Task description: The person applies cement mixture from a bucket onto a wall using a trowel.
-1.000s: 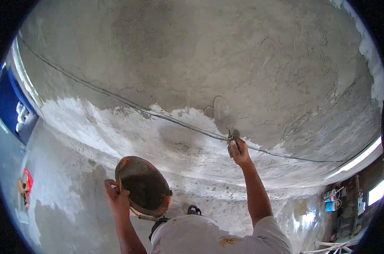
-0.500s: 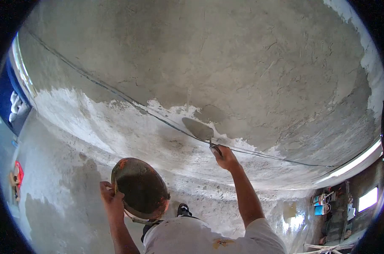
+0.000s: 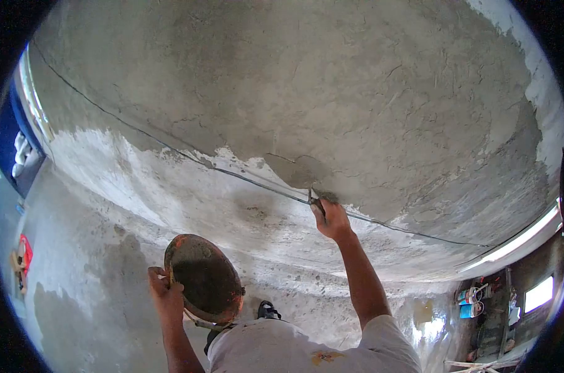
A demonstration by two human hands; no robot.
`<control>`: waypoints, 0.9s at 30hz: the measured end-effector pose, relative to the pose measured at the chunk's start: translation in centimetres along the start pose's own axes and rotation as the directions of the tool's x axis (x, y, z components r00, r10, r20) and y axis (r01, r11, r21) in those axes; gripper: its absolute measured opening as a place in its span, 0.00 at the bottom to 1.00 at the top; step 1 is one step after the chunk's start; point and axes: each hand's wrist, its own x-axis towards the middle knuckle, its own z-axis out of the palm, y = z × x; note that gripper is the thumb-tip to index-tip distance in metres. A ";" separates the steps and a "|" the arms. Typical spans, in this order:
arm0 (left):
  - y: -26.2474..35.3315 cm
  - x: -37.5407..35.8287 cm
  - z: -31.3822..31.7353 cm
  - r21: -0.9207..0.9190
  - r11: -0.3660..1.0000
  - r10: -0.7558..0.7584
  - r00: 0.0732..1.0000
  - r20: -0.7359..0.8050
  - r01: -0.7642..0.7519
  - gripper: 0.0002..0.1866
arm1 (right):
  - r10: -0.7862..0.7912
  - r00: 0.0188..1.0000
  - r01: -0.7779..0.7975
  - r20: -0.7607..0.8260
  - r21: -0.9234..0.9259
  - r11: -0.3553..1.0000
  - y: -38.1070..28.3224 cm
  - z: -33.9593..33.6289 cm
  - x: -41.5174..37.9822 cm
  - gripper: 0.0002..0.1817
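Observation:
My right hand (image 3: 333, 221) grips the dark handle of a trowel (image 3: 310, 195) up against the wall. Its blade lies at the lower edge of the grey plaster (image 3: 369, 112) and is hard to tell from the wet patch there. Low on the left, my left hand (image 3: 165, 291) pinches the rim of a round pan (image 3: 237, 304), which is tilted and stained orange along its edge. Dark grey mortar (image 3: 204, 280) is inside the pan.
A thin dark cable (image 3: 257, 182) runs slantwise across the wall, passing right by the trowel. Below it is a pale, rough unplastered band (image 3: 139, 180). Blue-and-white buckets (image 3: 470, 301) stand at far right, and a red item (image 3: 25, 253) lies at far left.
The trowel blade, seen broadside on the wall before, has turned and now shows only a narrow part. My right hand has shifted slightly right. The pan stays nearly in place.

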 end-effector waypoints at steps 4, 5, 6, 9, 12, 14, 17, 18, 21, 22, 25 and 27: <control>-0.5 0.3 -0.1 0.053 0.996 0.070 0.997 -0.013 -0.070 0.24 | 0.130 0.987 -0.129 0.092 -0.017 0.991 1.3 1.0 -2.0 0.12; -0.8 0.4 -0.2 0.053 0.996 0.072 0.997 -0.006 -0.072 0.24 | 0.190 0.972 -0.188 0.135 -0.023 0.982 1.5 1.0 -2.8 0.10; -1.1 0.6 0.0 0.009 0.996 0.083 0.996 -0.019 -0.083 0.25 | 0.236 0.949 -0.214 0.210 -0.125 0.969 1.8 0.5 -3.4 0.15; -1.0 0.8 0.1 -0.009 0.998 0.056 0.998 -0.025 -0.057 0.25 | 0.141 0.987 -0.133 0.071 -0.105 0.985 0.9 -1.8 -5.6 0.14; -0.6 0.7 0.2 0.010 1.000 0.021 1.000 -0.005 -0.021 0.25 | 0.182 0.983 -0.183 -0.026 -0.053 0.982 -2.1 -6.0 -6.0 0.12; -0.5 0.7 0.2 0.004 1.000 0.025 1.000 0.013 -0.025 0.25 | 0.186 0.983 -0.184 -0.013 0.069 0.980 -1.2 -7.1 -5.5 0.10; -1.1 1.1 0.4 0.020 0.998 0.052 0.998 0.027 -0.053 0.24 | 0.150 0.989 -0.141 -0.015 0.245 0.959 -0.4 -7.0 -4.3 0.11; -1.3 1.2 0.3 0.055 0.997 0.055 0.998 0.026 -0.056 0.24 | 0.200 0.979 -0.201 0.038 0.337 0.920 -0.4 -6.5 -3.9 0.12; -1.1 1.4 0.1 0.082 0.996 0.034 0.999 0.024 -0.036 0.24 | 0.253 0.962 -0.270 0.107 0.532 0.803 0.2 -4.8 -3.5 0.16; -0.8 1.4 0.1 0.079 0.997 0.006 1.000 0.025 -0.008 0.24 | 0.278 0.946 -0.320 0.165 0.597 0.735 0.5 -4.5 -3.5 0.16; -0.8 1.4 -0.6 0.090 0.995 0.028 0.999 0.024 -0.030 0.24 | 0.263 0.940 -0.338 0.217 0.696 0.633 1.8 -3.3 -3.1 0.16; -1.6 1.9 -0.9 0.082 0.996 0.041 0.999 0.021 -0.042 0.24 | 0.206 0.961 -0.271 0.185 0.781 0.563 2.4 -2.7 -2.8 0.14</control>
